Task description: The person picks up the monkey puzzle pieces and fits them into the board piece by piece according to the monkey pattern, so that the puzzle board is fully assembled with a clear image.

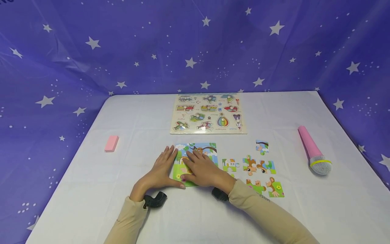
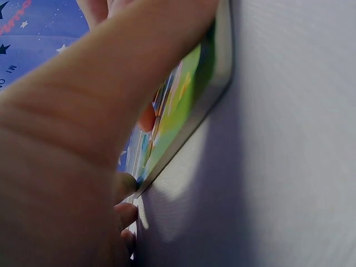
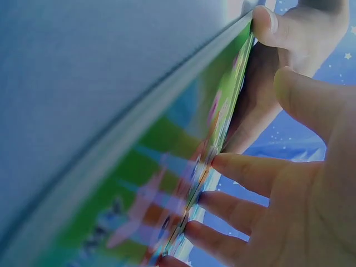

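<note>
The picture jigsaw (image 1: 212,150) sits in a thin flat tray near the middle of the white-covered table (image 1: 76,203), some way in from the near side. The left hand (image 1: 158,173) grips nothing: its fingers lie straight against the tray's left edge, and its thumb stretches along the near edge by the corner. The right hand (image 1: 202,171) is likewise spread out, with straight fingertips resting on the jigsaw's face; in the right wrist view its thumb stands a little off the surface.

Beyond the tray's far edge there is only a narrow strip of cloth before the near edge of the vehicle peg puzzle (image 1: 208,117), which reaches back to the table's far edge. On the right the space is tighter: a house-printed jigsaw piece (image 1: 229,164) lies just beside the tray, and more loose monkey jigsaw pieces (image 1: 268,166) spread outward from it, the nearer ones close to the right sleeve (image 1: 259,206). A broad stretch of cloth then runs to the pink toy microphone (image 1: 310,145), which lies near the right table edge, its mesh head turned towards the near side. On the left, a wide band of cloth separates the left hand from the pink block (image 1: 111,143), near the left table edge. Bare cloth also runs between the two forearms, from the tray's near edge towards the viewer
</note>
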Demonstrator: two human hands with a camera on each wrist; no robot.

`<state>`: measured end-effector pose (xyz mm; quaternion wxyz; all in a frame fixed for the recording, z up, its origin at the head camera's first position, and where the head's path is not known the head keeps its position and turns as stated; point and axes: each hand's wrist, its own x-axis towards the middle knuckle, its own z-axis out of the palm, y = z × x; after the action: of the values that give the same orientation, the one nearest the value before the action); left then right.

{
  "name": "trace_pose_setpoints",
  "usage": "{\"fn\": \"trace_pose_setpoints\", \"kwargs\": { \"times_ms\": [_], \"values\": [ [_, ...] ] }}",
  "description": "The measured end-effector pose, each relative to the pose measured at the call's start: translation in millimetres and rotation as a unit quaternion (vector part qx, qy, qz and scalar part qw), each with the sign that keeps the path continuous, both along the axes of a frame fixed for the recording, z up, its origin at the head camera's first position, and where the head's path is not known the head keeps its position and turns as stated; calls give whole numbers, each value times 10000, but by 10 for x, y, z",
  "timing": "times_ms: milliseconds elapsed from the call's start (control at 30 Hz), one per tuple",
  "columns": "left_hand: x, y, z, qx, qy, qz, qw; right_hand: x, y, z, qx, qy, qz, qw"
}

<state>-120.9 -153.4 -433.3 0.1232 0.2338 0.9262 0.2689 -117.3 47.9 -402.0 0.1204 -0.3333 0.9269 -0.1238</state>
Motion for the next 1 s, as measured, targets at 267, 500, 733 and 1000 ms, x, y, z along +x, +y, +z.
{"fn": "trace_pose_setpoints", "kwargs": {
  "times_ms": [267,500,733,1000],
  "values": [
    [-7,0,-2,7,20,-24,10000,-43,15,-32,38,32,-8,10000],
    [-3,0,1,20,-4,-8,10000,-68,67,7,-326,-3,-28,9995],
    [-3,7,-2,42,-111,86,9999,-172,258,79,-693,185,-249,9971],
    [-2,12,1,48,-171,139,9997,-364,816,201,-905,101,-1204,9885]
  ]
}}
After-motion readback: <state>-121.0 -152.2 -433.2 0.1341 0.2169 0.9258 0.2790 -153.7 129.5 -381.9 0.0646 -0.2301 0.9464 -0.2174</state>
